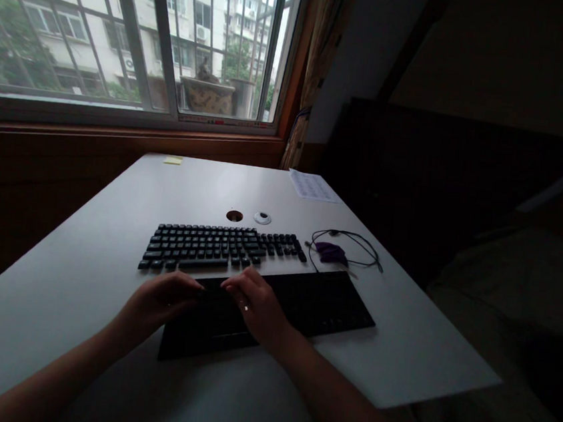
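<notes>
A black keyboard base [312,301] lies slightly turned on the white desk, its surface too dark to make out in detail. Over its left part is my left hand [164,296], thumb and fingers drawn together in a pinch. My right hand [256,306] is close beside it, above the middle of the base, its fingers also bent together. Anything between the fingertips of either hand is too small or hidden to name. Just beyond the base, loose black keycaps [202,246] are laid out in rows like a full keyboard.
Right of the keycaps lie a coiled black cable [370,250] and a small purple cloth-like item [330,252]. Behind them are a round desk hole [234,216], a white ring-shaped cover [262,218], printed paper [314,187] and a yellow note [173,160]. The white desk [102,239] ends at the right.
</notes>
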Tool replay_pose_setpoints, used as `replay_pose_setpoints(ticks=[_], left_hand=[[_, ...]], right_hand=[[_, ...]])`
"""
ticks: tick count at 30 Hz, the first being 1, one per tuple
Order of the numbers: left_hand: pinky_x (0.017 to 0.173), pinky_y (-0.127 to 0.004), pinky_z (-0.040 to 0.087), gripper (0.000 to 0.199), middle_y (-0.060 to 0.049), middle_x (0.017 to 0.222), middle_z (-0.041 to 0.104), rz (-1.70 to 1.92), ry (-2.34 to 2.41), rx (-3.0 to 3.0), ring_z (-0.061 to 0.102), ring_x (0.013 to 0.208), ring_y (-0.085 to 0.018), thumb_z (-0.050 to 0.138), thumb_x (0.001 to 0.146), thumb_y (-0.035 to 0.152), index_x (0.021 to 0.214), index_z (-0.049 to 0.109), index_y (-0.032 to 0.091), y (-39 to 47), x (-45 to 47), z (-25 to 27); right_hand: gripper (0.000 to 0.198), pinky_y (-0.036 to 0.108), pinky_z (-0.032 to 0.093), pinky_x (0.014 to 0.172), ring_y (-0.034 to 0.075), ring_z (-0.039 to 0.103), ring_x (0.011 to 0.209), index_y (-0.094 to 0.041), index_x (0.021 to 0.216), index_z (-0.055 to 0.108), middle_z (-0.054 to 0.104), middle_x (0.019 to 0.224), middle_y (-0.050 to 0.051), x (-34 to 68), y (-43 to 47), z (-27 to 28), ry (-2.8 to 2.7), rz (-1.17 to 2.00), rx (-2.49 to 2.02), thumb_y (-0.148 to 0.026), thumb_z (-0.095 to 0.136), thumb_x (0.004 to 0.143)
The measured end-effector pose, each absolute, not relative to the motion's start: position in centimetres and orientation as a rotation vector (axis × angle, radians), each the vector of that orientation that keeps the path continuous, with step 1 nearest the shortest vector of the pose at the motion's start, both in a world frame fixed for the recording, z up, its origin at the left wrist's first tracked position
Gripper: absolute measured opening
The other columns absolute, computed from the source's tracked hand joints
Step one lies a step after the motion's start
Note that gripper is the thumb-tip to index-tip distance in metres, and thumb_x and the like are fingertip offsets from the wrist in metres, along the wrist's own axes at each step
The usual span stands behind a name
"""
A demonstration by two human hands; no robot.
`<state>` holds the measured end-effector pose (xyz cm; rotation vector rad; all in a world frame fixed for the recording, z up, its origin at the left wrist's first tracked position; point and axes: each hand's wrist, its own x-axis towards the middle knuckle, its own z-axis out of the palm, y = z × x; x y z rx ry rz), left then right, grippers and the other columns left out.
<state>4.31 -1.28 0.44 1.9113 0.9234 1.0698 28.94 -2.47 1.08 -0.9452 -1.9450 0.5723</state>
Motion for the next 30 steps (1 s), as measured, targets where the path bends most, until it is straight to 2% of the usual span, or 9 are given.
replay_pose_setpoints(ticks=[2, 5, 16, 21, 24, 30], left_hand=[[0.071, -0.028, 0.059, 0.014, -0.007, 0.091, 0.074, 1.062, 0.920, 1.963, 0.071, 0.080, -0.018, 0.072, 0.081, 0.021, 0.094, 0.071, 0.017, -1.3, 4.3, 0.2], [0.065, -0.025, 0.058, 0.012, -0.005, 0.086, 0.073, 1.033, 0.925, 1.969, 0.070, 0.073, -0.017, 0.073, 0.080, 0.020, 0.092, 0.070, 0.017, -1.4, 4.5, 0.1], [0.064, -0.022, 0.056, 0.009, -0.003, 0.084, 0.072, 1.039, 0.870, 2.129, 0.068, 0.070, -0.014, 0.073, 0.081, 0.019, 0.088, 0.067, 0.018, -2.0, 5.2, 0.8], [0.070, -0.024, 0.057, 0.016, -0.006, 0.094, 0.070, 1.020, 0.834, 2.217, 0.068, 0.081, -0.015, 0.069, 0.085, 0.018, 0.101, 0.067, 0.019, -1.9, 5.1, 0.7], [0.072, -0.027, 0.058, 0.017, -0.008, 0.102, 0.067, 1.081, 0.862, 2.254, 0.067, 0.087, -0.017, 0.064, 0.089, 0.019, 0.106, 0.064, 0.019, -1.7, 4.8, 0.4], [0.072, -0.026, 0.056, 0.011, -0.007, 0.096, 0.065, 1.140, 0.904, 2.396, 0.065, 0.083, -0.015, 0.057, 0.092, 0.017, 0.101, 0.064, 0.018, -1.2, 4.3, 0.3]], right_hand=[[0.016, 0.028, 0.048, 0.075, 0.016, 0.056, 0.081, -0.024, 0.104, 0.066, 0.056, 0.089, 0.003, 28.7, -2.7, 0.9, -1.993, 0.558, -0.916, -0.034, 0.061, 0.093], [0.025, 0.029, 0.048, 0.074, 0.017, 0.056, 0.082, -0.025, 0.110, 0.067, 0.057, 0.090, 0.003, 28.4, -2.8, 0.5, -2.034, 0.536, -0.871, -0.036, 0.069, 0.087], [0.020, 0.031, 0.049, 0.075, 0.017, 0.058, 0.080, -0.025, 0.106, 0.069, 0.060, 0.086, 0.004, 28.5, -3.5, 1.6, -2.104, 0.462, -0.849, -0.032, 0.067, 0.087], [0.019, 0.030, 0.048, 0.073, 0.017, 0.058, 0.078, -0.023, 0.103, 0.070, 0.061, 0.085, 0.004, 28.8, -3.4, 1.8, -2.144, 0.397, -0.871, -0.033, 0.067, 0.087], [0.020, 0.030, 0.047, 0.073, 0.017, 0.058, 0.079, -0.024, 0.105, 0.069, 0.061, 0.088, 0.004, 30.4, -2.6, 2.2, -2.161, 0.358, -0.947, -0.031, 0.066, 0.087], [0.017, 0.027, 0.046, 0.073, 0.014, 0.060, 0.072, -0.023, 0.102, 0.071, 0.065, 0.091, 0.003, 36.3, 0.4, 3.5, -2.206, 0.296, -1.281, -0.024, 0.066, 0.086]])
